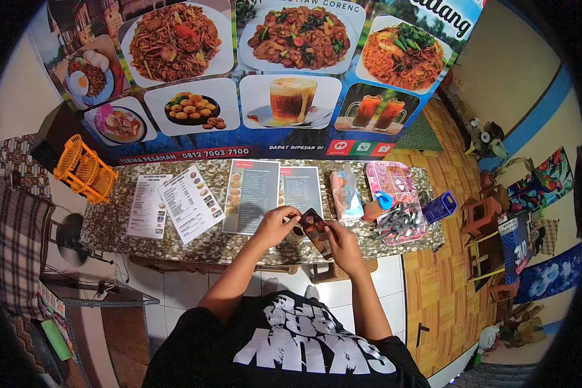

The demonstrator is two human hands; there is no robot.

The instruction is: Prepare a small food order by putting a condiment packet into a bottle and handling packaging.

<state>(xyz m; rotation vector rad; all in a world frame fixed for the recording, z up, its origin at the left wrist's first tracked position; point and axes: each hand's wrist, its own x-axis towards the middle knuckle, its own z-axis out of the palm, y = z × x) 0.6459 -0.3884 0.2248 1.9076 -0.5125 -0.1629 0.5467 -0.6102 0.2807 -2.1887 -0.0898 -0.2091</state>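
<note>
A flat, dark printed packet (316, 234) is held at a tilt over the near side of the stone-patterned tabletop (111, 206). My right hand (345, 248) grips it along its right edge. Thumb and fingers of my left hand (275, 227) pinch its upper left corner. Just under the packet, a small round container (296, 235) stands on the table, partly hidden by the packet and my left hand. Two grey menu sheets (249, 196) lie behind my hands, their lower parts partly covered.
White menu sheets (189, 203) lie to the left, near an orange plastic rack (85, 169). On the right are a tissue pack (345, 194), a blue-lidded shaker (378, 206), a pink tray (393, 169) with spoons and forks (400, 222), and a blue holder (439, 207). A food banner (199, 140) borders the back.
</note>
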